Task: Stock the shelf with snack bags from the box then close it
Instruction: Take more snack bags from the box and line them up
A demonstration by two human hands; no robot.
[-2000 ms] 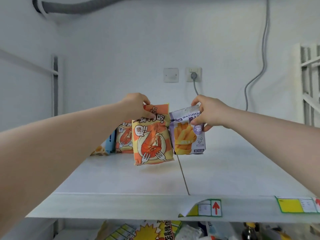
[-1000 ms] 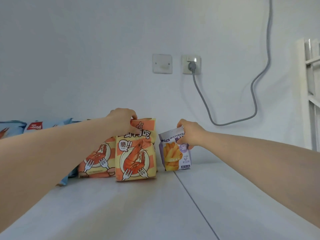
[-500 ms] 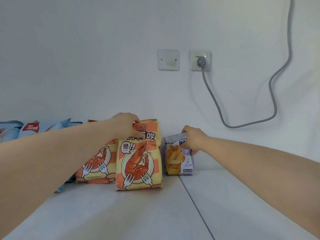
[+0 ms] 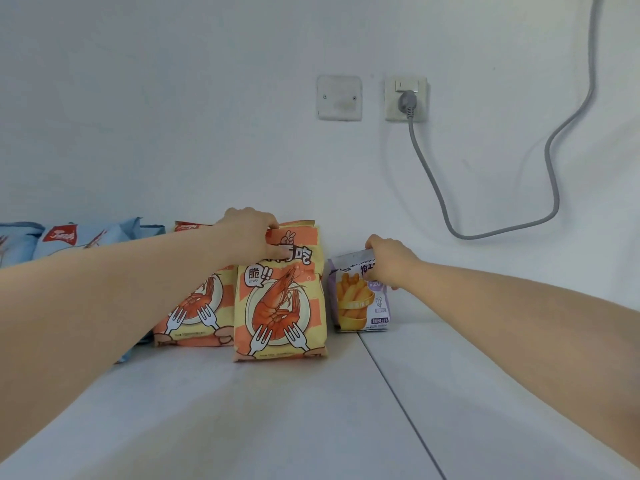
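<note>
Head view looks along a white shelf (image 4: 311,417) toward a white wall. At frame centre the left hand (image 4: 247,235) grips the folded top of an upright orange prawn-cracker bag (image 4: 280,317), fingers curled over its upper edge. Just right of centre the right hand (image 4: 389,263) pinches the top of a smaller purple fries bag (image 4: 358,303), which stands nearer the wall, close beside the orange bag; whether the two touch is unclear.

A second prawn-cracker bag (image 4: 194,306) stands behind and left of the held one, partly hidden by the left forearm. Pale blue bags (image 4: 72,237) line the far left edge, also cut off by that arm. A dark seam (image 4: 398,393) runs across the shelf from below the purple bag to the lower right.

On the wall in the upper middle sit a blank cover plate (image 4: 339,97) and a socket (image 4: 407,98). A grey cable (image 4: 519,233) is plugged into the socket and loops down and then up the right side.
</note>
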